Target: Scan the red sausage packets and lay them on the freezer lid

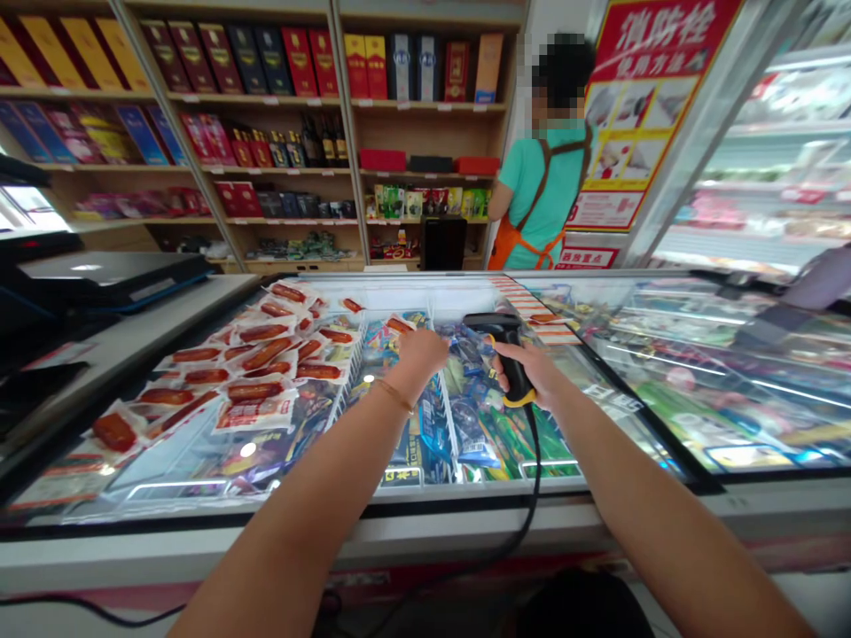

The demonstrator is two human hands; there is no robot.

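Observation:
My right hand is wrapped round the grip of a black and yellow barcode scanner, its head turned to the left and its cable hanging down in front. My left hand is closed, with a wrapped sausage at its fingers, over the chest freezer's glass top. The fingertips are partly hidden. To the left, several sausages in clear wrappers lie spread on the glass. Another single sausage lies on the right, beside a striped strip.
Bagged frozen goods show through the freezer glass, between white wire dividers. A counter with a dark flat device stands at the left. Behind are shelves of boxes and bottles. A person in an orange apron stands beyond the freezer, back turned.

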